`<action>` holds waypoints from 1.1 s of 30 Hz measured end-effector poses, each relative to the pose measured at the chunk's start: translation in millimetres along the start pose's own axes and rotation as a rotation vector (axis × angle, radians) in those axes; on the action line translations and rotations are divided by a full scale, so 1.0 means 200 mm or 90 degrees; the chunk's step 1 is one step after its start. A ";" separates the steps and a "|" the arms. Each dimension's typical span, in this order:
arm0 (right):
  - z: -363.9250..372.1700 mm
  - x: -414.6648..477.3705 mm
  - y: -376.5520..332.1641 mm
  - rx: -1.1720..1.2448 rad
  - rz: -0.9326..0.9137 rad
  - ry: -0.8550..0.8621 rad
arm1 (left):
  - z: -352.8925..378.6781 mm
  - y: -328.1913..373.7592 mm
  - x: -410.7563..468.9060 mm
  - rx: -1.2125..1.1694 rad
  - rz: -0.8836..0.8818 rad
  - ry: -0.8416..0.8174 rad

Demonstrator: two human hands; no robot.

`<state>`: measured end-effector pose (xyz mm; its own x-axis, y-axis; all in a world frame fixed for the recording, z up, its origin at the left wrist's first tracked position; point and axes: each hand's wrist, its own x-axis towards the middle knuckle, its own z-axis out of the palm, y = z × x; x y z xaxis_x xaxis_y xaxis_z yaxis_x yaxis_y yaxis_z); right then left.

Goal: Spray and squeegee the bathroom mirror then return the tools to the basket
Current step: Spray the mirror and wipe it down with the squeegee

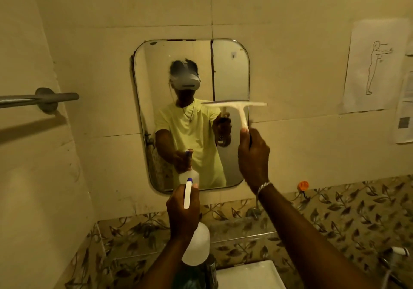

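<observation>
Left hand (182, 215) clamped around spray bottle (196, 244), below the mirror (190, 114). Right hand (253, 157) closed on squeegee (237, 106) handle, blade before mirror's right edge. No readable writing.

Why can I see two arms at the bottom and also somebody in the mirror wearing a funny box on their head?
There is only one person. The box is a camera worn on the head, so the picture shows what that person sees: their own arms reaching forward. The mirror on the wall shows the same person from the front. The left hand holds a spray bottle, aimed at the glass. The right hand holds a white squeegee, raised near the mirror's right edge; I cannot tell if it touches. Below is a white sink. Papers hang on the wall at the right.
</observation>
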<state>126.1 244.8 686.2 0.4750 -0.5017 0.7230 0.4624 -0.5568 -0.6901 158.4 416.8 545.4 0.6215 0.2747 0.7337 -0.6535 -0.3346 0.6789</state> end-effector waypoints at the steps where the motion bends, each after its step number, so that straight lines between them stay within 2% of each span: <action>1: 0.00 0.12 -0.06 0.002 -0.015 0.010 | 0.01 0.00 0.00 0.001 -0.003 0.000; 9: 0.01 0.65 -0.33 -0.012 -0.077 0.052 | 0.03 0.05 0.02 -0.030 0.007 0.002; 19: 0.05 0.74 -0.34 -0.024 -0.077 0.054 | 0.03 0.02 0.03 -0.001 -0.001 -0.010; 22: 0.06 0.53 -0.19 -0.020 -0.068 0.042 | 0.03 0.02 0.02 -0.006 0.007 -0.008; 25: 0.04 0.09 0.12 -0.036 -0.031 -0.002 | 0.04 0.03 0.02 0.001 0.002 -0.003; 27: 0.01 -0.28 0.37 -0.053 0.038 -0.047 | 0.04 0.03 0.03 0.026 -0.012 0.002; 30: -0.04 -0.78 0.64 -0.055 0.220 -0.133 | 0.03 0.04 0.04 0.044 -0.012 0.004; 33: -0.06 -1.01 0.77 -0.057 0.330 -0.125 | 0.01 0.06 0.05 0.032 0.003 0.001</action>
<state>92.0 252.3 435.1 0.7577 -0.5965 0.2648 0.0707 -0.3283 -0.9419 158.5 413.2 561.0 0.6176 0.2736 0.7374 -0.6345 -0.3807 0.6727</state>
